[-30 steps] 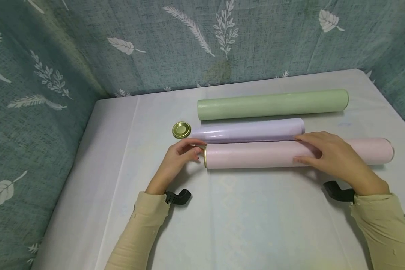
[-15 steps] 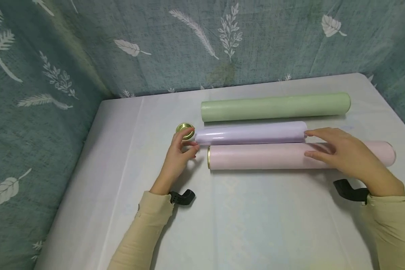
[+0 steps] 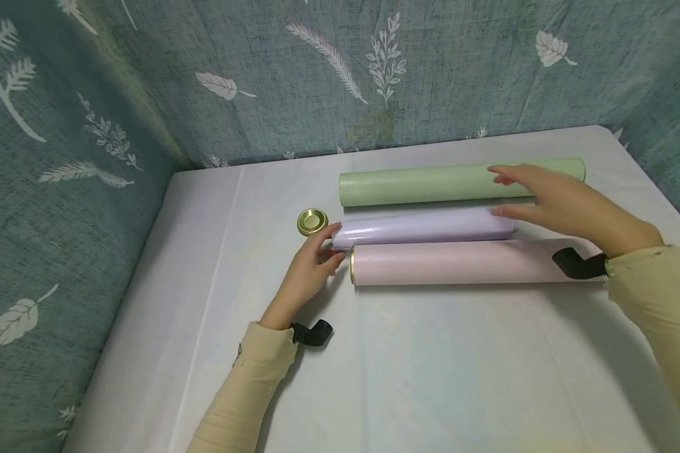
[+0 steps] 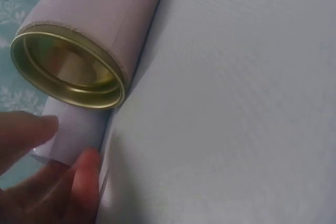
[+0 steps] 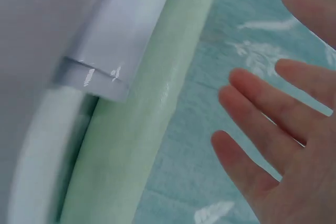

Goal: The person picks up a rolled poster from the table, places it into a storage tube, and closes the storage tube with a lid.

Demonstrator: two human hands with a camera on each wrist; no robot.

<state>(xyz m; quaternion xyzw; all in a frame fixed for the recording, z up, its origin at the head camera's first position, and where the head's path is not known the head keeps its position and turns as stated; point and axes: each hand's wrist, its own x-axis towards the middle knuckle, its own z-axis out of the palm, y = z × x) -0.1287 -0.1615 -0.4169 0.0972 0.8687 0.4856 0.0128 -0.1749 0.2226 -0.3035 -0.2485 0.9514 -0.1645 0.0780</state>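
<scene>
A glossy lavender roll [image 3: 425, 226] of sheet lies between a green tube [image 3: 419, 187] and a pink tube [image 3: 447, 264]. My left hand [image 3: 308, 274] holds the roll's left end, thumb and fingertips around it, as the left wrist view shows at the roll's end [image 4: 73, 135]. The pink tube's gold-rimmed end [image 4: 68, 72] sits close above those fingers. My right hand [image 3: 572, 201] hovers over the right part of the green tube and the roll's right end. Its fingers [image 5: 262, 108] are spread and hold nothing; in the right wrist view they are apart from the roll.
A round gold lid [image 3: 312, 221] lies flat just beyond my left fingertips. All of this is on a white-covered table [image 3: 430, 371], with a leaf-patterned green curtain [image 3: 294, 119] behind and on the sides.
My right hand has left the pink tube and the lavender roll's right end, moving back and up over the green tube. My left hand moved from the pink tube's end to the lavender roll's left end.
</scene>
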